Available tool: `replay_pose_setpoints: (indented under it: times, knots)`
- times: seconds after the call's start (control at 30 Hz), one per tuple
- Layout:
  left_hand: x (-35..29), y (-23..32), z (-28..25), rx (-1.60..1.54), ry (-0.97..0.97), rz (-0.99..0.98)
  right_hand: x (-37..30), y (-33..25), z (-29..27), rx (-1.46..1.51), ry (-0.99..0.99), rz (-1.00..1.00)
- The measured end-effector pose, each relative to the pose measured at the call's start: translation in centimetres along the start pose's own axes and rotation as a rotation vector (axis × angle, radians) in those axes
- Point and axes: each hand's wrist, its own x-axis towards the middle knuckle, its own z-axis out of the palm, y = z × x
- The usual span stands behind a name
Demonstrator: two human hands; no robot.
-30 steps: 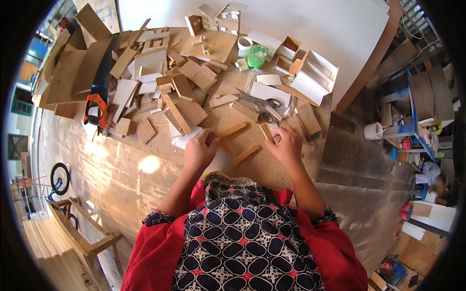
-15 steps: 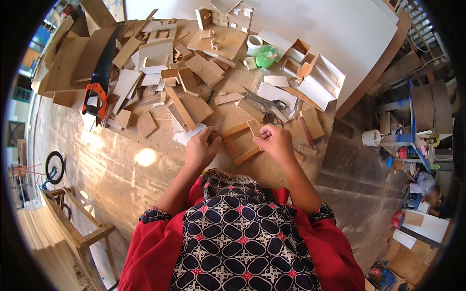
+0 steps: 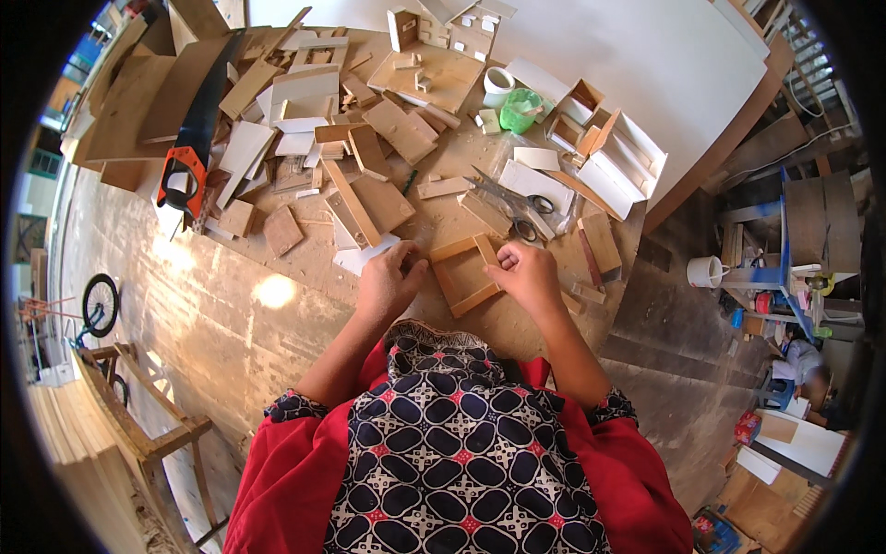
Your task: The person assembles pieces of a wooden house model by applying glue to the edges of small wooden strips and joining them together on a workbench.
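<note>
On the worktable in front of me lies a small rectangular wooden frame made of narrow strips. My right hand pinches a short wooden strip on the frame's right side, thumb and fingertips at its near part. Left of the frame, my left hand rests with its fingers curled toward the thumb. Whether anything small sits between those fingers is hidden. Just beyond the right hand lie dark-handled scissors, their blades pointing away to the left.
Wood offcuts are heaped across the far left of the table. An orange-handled saw lies at the left edge. Farther back stand a small wooden model, a white cup, a green plastic container and a white divided box.
The strip in my right hand has come down against the frame's right side, where it was tilted before. My left hand stays curled. The whole view has shifted slightly.
</note>
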Motion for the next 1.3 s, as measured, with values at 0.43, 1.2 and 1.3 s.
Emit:
replay_pose_setpoints:
  times: [0.43,1.2,1.3]
  knots:
    - [0.3,0.2,-0.2,0.003,-0.007,0.002,0.2,0.0,-0.3,0.016,0.039,-0.032]
    - [-1.3,5.5,-1.3,-0.250,-0.135,0.146,-0.3,-1.9,-3.6,1.084,-0.359,0.398]
    - [-1.2,6.8,-1.0,-0.358,-0.199,0.155,-0.8,-2.8,-3.4,1.062,-0.374,0.332]
